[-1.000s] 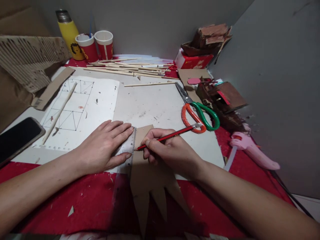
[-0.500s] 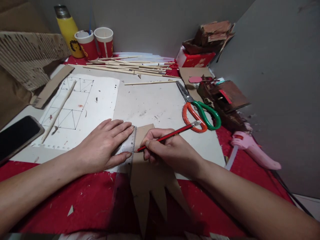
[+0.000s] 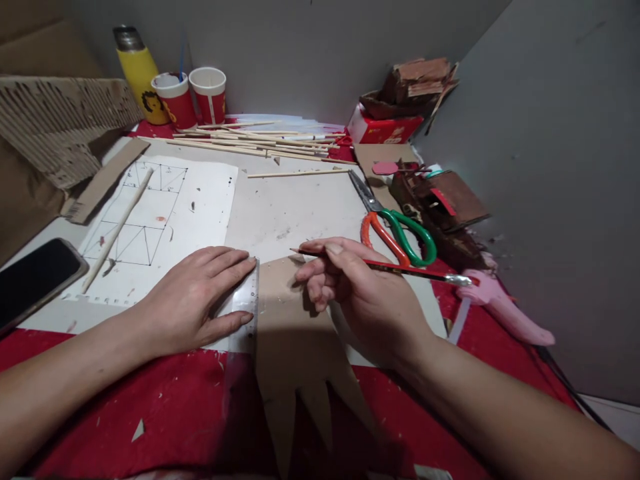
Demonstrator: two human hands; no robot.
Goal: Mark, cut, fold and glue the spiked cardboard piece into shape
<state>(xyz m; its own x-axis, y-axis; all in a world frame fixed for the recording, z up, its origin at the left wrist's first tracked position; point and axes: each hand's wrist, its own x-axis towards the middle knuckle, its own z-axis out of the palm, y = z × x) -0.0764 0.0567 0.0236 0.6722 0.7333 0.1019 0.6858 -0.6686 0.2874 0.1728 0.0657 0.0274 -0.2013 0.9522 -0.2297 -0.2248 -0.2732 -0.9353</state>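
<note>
My left hand (image 3: 200, 297) lies flat, fingers stretched out, pressing a clear ruler (image 3: 249, 300) down along the left edge of a piece of brown cardboard (image 3: 295, 340). Zigzag points are cut into the cardboard's near end, which reaches over the red cloth. My right hand (image 3: 360, 287) holds a red and black pencil (image 3: 410, 269) between thumb and fingers, above the cardboard's right side. Its sharp tip points left, raised near the cardboard's far edge. Beyond that hand lie scissors (image 3: 385, 217) with orange and green handles.
At left are a drawn paper sheet (image 3: 205, 220) with a stick (image 3: 120, 227) on it, and a phone (image 3: 40, 283). Thin sticks (image 3: 260, 141), paper cups (image 3: 207, 93) and a yellow bottle (image 3: 140, 77) stand behind. A pink glue gun (image 3: 510, 307) rests at right.
My right hand has lifted the pencil off the ruler's edge, moved right and away from me, and tilted it flatter. My left hand and the ruler have shifted slightly left in view.
</note>
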